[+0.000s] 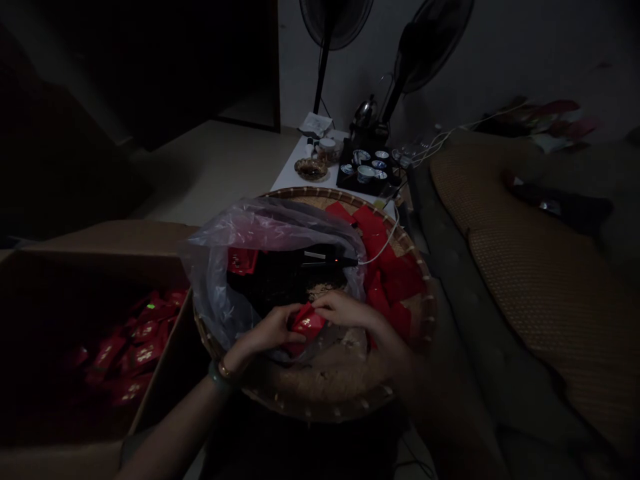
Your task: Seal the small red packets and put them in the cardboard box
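My left hand [267,333] and my right hand [343,310] together grip a small red packet [306,325] with gold print, held over a round woven bamboo tray [350,393]. The left wrist wears a bracelet. Just behind the hands sits a clear plastic bag [235,247] filled with dark loose material, with one red packet inside it. A black device with a small red light [327,257] and a white cable lies at the bag's far side. Several empty red packets [387,270] are spread over the tray's right part.
A cardboard box [100,240] at the left holds several filled red packets [127,350]. A low white table [293,177] behind carries a tea tray with cups [365,167] and a kettle. Two standing fans stand by the wall. A woven-mat sofa [550,280] runs along the right.
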